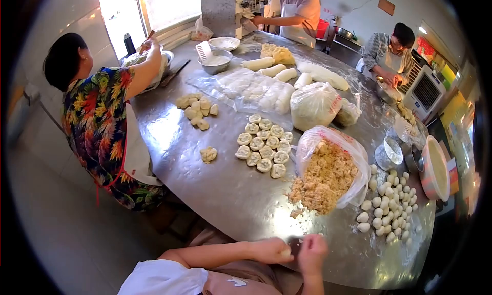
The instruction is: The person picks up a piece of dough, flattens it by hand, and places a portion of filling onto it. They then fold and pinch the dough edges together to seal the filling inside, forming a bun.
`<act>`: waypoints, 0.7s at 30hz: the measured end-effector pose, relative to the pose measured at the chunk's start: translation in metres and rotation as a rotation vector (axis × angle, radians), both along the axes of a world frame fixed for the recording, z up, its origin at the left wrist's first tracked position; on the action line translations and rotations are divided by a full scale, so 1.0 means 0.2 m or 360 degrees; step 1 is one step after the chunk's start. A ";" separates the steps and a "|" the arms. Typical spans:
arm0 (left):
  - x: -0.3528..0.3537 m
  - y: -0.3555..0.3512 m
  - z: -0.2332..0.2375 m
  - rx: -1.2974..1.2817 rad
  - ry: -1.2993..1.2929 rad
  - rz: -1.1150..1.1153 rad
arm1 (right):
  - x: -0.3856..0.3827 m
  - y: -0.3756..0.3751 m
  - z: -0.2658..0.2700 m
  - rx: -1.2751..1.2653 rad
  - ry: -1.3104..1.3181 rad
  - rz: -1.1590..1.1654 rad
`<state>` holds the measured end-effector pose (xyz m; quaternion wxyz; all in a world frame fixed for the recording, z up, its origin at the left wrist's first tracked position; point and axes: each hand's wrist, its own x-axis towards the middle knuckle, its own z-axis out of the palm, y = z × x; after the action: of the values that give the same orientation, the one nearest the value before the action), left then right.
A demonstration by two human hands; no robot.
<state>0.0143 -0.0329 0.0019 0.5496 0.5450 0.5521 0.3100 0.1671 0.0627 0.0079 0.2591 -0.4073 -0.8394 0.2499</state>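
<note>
My left hand (272, 250) is closed at the table's near edge, with what looks like a small pale piece of dough showing at its fingertips. Beside it, apart by a small gap, my right hand (312, 250) is curled shut and slightly blurred; whatever its fingers hold is hidden. Just beyond both hands, a plastic bag (360, 178) lies on its side, with crumbly brown filling (328, 174) spilling from its mouth. Several round, flattened dough pieces (264, 151) sit in a cluster left of the filling. Small dough balls (392, 205) are spread out to the right.
Dough rolls (274, 70), a plastic sheet (246, 89) and a tied bag (313, 105) occupy the middle. Dough lumps (197, 110) lie left. Bowls (215, 62) stand at the back. Co-workers stand at the left, at a machine (221, 16) behind, and at the far right.
</note>
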 end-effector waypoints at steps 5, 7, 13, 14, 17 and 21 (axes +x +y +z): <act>0.04 -0.04 -0.05 0.0199 -0.0598 0.0111 | 0.19 0.20 -0.02 0.0297 0.0136 -0.0545; 0.02 0.00 -0.10 0.0008 -0.0881 0.0280 | 0.21 0.20 -0.06 0.0324 0.0038 -0.0484; -0.07 0.04 -0.06 -0.0330 -0.1390 0.0554 | 0.22 0.12 -0.37 0.0458 -0.0244 -0.0307; -0.05 0.04 -0.04 -0.0369 -0.1271 0.0695 | 0.23 0.13 -0.38 0.0489 -0.0222 -0.0283; -0.05 0.01 -0.02 -0.0423 -0.1230 0.0764 | 0.24 0.15 -0.39 0.0331 -0.0079 -0.0297; -0.07 0.02 -0.05 -0.0416 -0.1318 0.0928 | 0.26 0.16 -0.39 0.0301 0.0074 -0.0424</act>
<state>0.0005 -0.0282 -0.0089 0.6762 0.1274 0.4512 0.5683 0.2187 0.0955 -0.0710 0.3465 -0.4828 -0.7915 0.1425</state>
